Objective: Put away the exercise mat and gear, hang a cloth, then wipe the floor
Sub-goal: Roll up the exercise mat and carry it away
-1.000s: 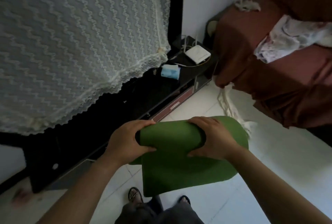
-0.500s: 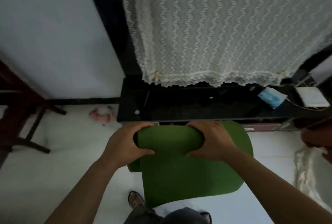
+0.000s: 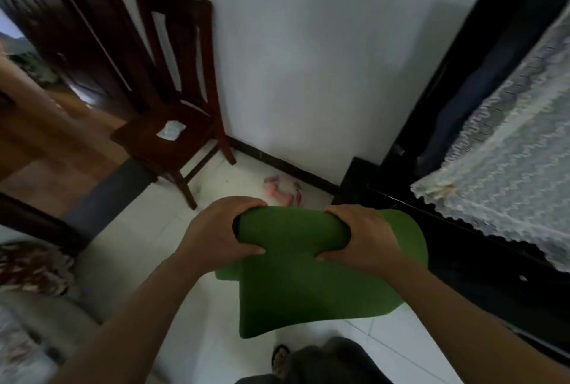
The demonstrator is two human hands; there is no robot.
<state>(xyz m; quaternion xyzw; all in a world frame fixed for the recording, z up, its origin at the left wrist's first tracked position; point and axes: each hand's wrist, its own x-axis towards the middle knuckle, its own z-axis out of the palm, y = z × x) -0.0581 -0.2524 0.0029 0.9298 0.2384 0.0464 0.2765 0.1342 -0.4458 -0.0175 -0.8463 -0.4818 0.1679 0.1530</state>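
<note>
Now both hands, left (image 3: 220,238) and right (image 3: 364,238), stay clamped on the rolled green foam mat (image 3: 293,260) as the view swings to a dark wooden chair (image 3: 182,100); likely seeking storage.

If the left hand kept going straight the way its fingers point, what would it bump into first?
The left hand is already wrapped around the green mat, fingers pointing toward the right hand. Going straight on, it would press into the mat's rolled end first; the right hand lies beyond it.
</note>
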